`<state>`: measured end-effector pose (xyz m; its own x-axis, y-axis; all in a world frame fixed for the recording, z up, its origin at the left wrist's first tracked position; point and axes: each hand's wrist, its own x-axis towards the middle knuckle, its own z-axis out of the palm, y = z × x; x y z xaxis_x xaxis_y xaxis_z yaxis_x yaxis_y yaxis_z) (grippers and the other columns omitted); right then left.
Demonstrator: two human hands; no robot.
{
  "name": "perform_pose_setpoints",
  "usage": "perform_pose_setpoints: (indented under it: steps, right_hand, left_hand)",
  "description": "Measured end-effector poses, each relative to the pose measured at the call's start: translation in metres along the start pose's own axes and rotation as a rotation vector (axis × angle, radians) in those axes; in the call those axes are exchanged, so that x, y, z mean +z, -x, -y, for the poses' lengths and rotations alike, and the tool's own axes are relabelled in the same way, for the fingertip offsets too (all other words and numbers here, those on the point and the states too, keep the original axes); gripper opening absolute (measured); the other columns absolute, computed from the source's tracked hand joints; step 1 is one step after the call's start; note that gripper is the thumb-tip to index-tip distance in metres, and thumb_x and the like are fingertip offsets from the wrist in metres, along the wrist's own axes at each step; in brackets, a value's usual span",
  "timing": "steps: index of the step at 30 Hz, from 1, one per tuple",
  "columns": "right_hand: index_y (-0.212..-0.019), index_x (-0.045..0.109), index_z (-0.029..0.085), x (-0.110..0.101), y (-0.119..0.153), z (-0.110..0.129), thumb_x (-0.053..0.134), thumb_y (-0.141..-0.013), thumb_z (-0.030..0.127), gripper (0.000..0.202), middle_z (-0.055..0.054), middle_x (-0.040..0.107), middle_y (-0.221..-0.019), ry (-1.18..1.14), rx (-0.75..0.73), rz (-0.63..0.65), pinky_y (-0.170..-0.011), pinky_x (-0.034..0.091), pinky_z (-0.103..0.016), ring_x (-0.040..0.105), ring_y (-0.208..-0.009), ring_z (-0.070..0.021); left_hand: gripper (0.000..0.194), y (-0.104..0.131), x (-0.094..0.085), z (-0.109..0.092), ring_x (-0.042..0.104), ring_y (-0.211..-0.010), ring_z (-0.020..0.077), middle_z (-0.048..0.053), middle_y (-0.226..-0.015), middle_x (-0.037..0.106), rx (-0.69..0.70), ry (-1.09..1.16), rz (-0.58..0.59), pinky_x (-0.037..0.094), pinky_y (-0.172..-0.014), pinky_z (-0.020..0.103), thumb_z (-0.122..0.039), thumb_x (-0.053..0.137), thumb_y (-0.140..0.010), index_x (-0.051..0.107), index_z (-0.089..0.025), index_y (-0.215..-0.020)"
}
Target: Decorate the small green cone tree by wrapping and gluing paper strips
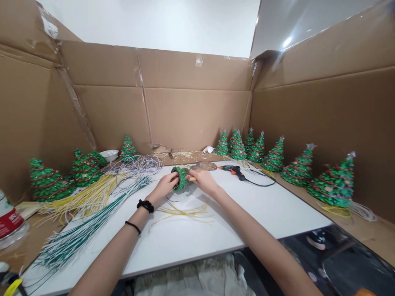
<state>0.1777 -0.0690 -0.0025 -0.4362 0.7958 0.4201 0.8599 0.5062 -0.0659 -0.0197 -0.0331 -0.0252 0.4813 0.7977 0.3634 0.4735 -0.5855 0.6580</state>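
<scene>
A small green Christmas tree (pixel 182 179) with red trim lies tipped on its side above the white board (pixel 185 242), its open base facing left. My left hand (pixel 166 183) is closed on the rim of that base. My right hand (pixel 202 181) is closed near the tree's right side, with a small tan piece between the fingers; what exactly it is cannot be made out. Just below the hands, thin yellow strands (pixel 185 211) lie loose. Behind my right hand is a brownish round patch (pixel 206 166), beside the tip of a black and orange glue gun (pixel 233 169).
Decorated trees (pixel 298 166) stand in a row along the right, and others (pixel 49 181) at the left. Bundles of green strands (pixel 83 228) and yellow strands (pixel 89 193) cover the left side. A white bowl (pixel 109 155) and a bottle (pixel 10 222) are there too. Cardboard walls (pixel 197 111) surround the board.
</scene>
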Motion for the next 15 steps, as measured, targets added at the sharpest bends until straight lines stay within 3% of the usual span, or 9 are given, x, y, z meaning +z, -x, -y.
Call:
perform_pose_setpoints:
  steps: [5, 10, 15]
  right_hand:
    - [-0.093, 0.061, 0.021, 0.01, -0.002, 0.005, 0.042, -0.094, 0.028, 0.021, -0.006, 0.07, -0.09, -0.029, 0.027, 0.014, -0.063, 0.036, -0.024, 0.063, -0.079, -0.0177]
    - [-0.098, 0.059, 0.02, 0.005, -0.001, 0.002, 0.041, -0.094, 0.038, 0.026, -0.006, 0.07, -0.086, -0.045, 0.052, 0.026, -0.06, 0.034, -0.023, 0.064, -0.075, -0.0187]
    - [-0.104, 0.057, 0.021, -0.002, 0.001, -0.003, 0.043, -0.094, 0.032, 0.021, -0.005, 0.071, -0.093, -0.084, 0.006, 0.039, -0.063, 0.035, -0.023, 0.065, -0.079, -0.018]
  left_hand:
    - [0.022, -0.002, 0.004, -0.001, 0.054, -0.069, 0.015, 0.003, -0.074, 0.062, -0.001, 0.184, -0.004, 0.043, -0.065, 0.025, -0.031, 0.048, -0.078, 0.06, -0.013, -0.08]
    - [0.024, -0.003, 0.006, -0.001, 0.054, -0.071, 0.0162, 0.004, -0.075, 0.063, -0.008, 0.142, -0.044, 0.042, -0.068, 0.026, -0.031, 0.046, -0.079, 0.061, -0.013, -0.076]
    - [0.029, -0.002, 0.008, -0.003, 0.055, -0.073, 0.0176, 0.005, -0.079, 0.066, -0.016, 0.141, -0.061, 0.042, -0.07, 0.027, -0.033, 0.045, -0.08, 0.065, -0.013, -0.084]
